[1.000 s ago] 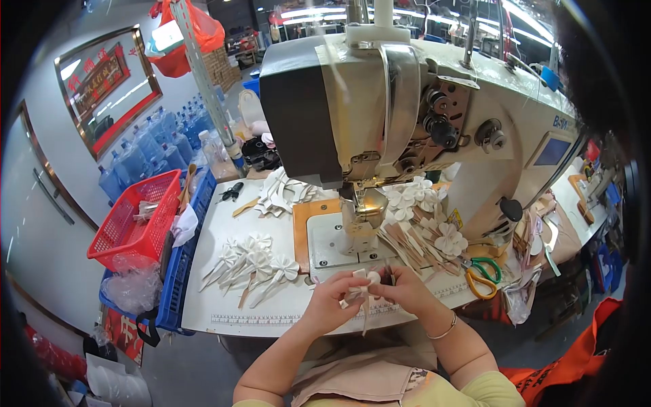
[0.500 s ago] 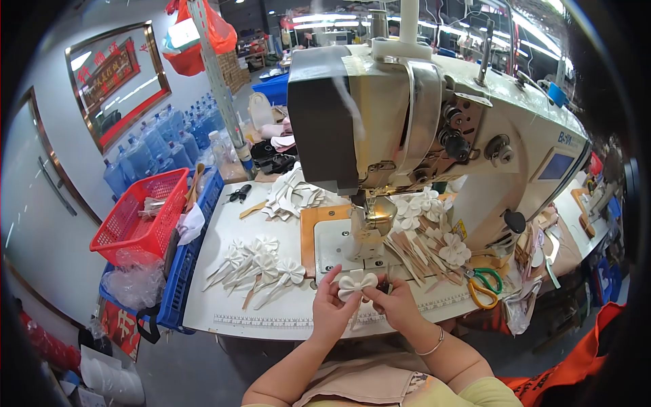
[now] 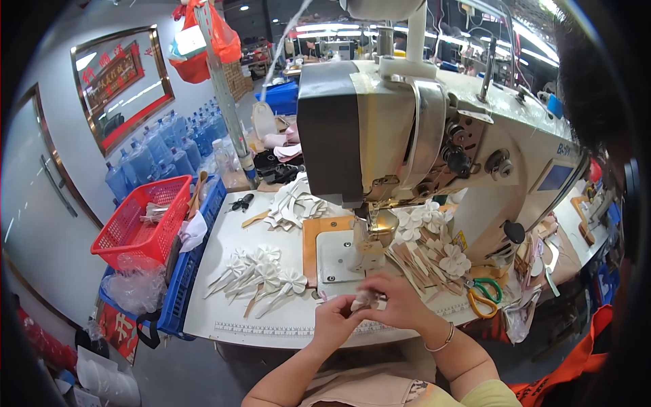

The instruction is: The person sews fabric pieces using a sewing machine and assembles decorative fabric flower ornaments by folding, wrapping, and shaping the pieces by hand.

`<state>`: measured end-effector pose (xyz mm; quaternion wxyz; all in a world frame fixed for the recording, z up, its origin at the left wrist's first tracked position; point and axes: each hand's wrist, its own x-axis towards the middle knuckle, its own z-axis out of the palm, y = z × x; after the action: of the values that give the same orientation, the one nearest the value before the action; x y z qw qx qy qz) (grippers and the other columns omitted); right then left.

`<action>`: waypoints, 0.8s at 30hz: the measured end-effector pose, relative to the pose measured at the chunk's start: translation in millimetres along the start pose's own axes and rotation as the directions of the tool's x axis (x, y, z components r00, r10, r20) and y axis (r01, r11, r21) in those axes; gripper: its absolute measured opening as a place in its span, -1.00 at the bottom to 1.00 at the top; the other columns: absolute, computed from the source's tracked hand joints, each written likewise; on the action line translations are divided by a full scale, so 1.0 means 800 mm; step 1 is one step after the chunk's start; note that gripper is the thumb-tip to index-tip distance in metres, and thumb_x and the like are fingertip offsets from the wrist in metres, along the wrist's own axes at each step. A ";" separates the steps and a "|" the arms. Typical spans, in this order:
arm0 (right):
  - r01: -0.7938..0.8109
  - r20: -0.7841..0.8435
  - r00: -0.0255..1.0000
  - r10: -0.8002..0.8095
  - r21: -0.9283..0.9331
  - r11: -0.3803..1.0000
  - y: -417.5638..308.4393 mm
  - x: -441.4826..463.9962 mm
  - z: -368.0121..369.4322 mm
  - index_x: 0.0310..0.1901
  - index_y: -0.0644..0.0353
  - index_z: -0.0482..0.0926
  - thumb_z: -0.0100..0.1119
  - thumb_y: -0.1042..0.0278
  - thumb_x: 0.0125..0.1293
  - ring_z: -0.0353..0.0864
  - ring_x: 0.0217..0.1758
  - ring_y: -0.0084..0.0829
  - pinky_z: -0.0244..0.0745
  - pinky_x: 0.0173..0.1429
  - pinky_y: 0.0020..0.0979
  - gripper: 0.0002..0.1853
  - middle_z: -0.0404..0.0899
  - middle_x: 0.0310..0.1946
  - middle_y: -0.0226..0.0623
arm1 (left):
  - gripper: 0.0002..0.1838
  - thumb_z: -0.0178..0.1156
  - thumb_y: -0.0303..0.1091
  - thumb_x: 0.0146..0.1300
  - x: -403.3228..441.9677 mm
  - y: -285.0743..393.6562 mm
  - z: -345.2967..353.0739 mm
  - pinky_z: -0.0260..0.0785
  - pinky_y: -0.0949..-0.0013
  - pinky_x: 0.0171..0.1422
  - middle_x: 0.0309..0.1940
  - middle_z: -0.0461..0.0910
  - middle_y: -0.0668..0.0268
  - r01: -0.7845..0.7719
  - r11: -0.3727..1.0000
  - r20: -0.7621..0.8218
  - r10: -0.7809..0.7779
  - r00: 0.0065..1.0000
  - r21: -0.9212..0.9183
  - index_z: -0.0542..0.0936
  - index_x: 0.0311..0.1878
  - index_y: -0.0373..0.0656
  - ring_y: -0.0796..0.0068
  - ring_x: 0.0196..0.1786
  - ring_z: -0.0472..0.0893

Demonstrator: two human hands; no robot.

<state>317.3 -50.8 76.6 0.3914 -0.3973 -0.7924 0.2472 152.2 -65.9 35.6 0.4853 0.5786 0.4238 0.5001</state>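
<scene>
Both hands meet just over the near edge of the sewing table [image 3: 211, 316], in front of the steel needle plate [image 3: 336, 261], with a small off-white flower [image 3: 366, 300] between them. Blue lettering on the arm of the post-bed sewing machine [image 3: 390, 122] begins with a B; the remainder is too small to make out. Red Chinese characters run across the framed mirror [image 3: 129, 78], and a red paper [image 3: 116, 331] near the floor bears a pale character, partly cut off. Printed graduations mark the ruler strip [image 3: 271, 331] along the table's front.

Left hand [image 3: 334, 320]: fingers curled, thumb and fingertips closed about the flower's left side. Right hand [image 3: 399, 306], a bangle [image 3: 444, 338] at its wrist, is slightly blurred; its fingers arch over the flower and its thumb comes in from below, gripping it. The fingers hide much of the petals.

Pale strips [image 3: 156, 211] lie in the red plastic basket [image 3: 112, 241], which rests on a blue crate [image 3: 188, 285]. Crumpled clear plastic [image 3: 137, 288] bulges beside the basket. An orange-red bag [image 3: 225, 49] hangs from the metal post.
</scene>
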 end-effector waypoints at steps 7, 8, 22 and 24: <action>-0.342 0.092 0.925 0.370 0.629 0.698 0.012 0.002 0.016 -0.27 0.17 0.56 0.29 0.43 0.14 0.40 -0.45 -0.74 0.31 -0.40 -0.66 -0.87 0.45 -0.46 -0.54 | -0.87 0.30 -0.44 0.15 0.002 -0.007 0.004 0.34 0.62 -0.38 -0.48 0.59 0.42 0.198 0.928 0.097 -0.176 0.980 -0.314 0.61 -0.26 -0.26 0.72 -0.47 0.49; -0.368 0.091 0.888 0.452 0.729 0.576 0.009 0.001 0.019 -0.25 0.16 0.56 0.27 0.43 0.14 0.38 -0.47 -0.75 0.28 -0.44 -0.67 -0.86 0.44 -0.47 -0.56 | -0.87 0.29 -0.43 0.15 0.001 -0.011 0.005 0.33 0.62 -0.40 -0.49 0.58 0.42 0.226 0.885 0.100 -0.203 0.974 -0.406 0.61 -0.26 -0.26 0.72 -0.49 0.48; -0.365 -0.096 0.891 0.443 0.429 0.826 0.004 -0.011 0.019 -0.22 0.25 0.55 0.41 0.32 0.01 0.47 -0.43 -0.61 0.38 -0.33 -0.57 -0.68 0.55 -0.46 -0.42 | -0.87 0.29 -0.41 0.14 0.002 -0.015 -0.004 0.33 0.61 -0.38 -0.50 0.58 0.42 0.141 0.965 -0.007 -0.146 0.989 -0.219 0.59 -0.29 -0.26 0.72 -0.50 0.49; -0.120 -0.282 0.943 0.179 0.214 0.970 -0.004 -0.007 0.012 -0.25 0.24 0.54 0.46 0.35 -0.05 0.52 -0.29 -0.48 0.44 -0.14 -0.47 -0.66 0.46 -0.47 -0.39 | -0.86 0.30 -0.41 0.13 -0.003 -0.013 -0.002 0.33 0.61 -0.38 -0.51 0.58 0.41 0.104 0.990 -0.008 -0.105 0.994 -0.093 0.60 -0.31 -0.27 0.72 -0.49 0.49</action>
<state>310.3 -58.4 71.1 0.5237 -0.4493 -0.6636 0.2890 150.3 -65.9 24.8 0.5344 0.5290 0.4331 0.4970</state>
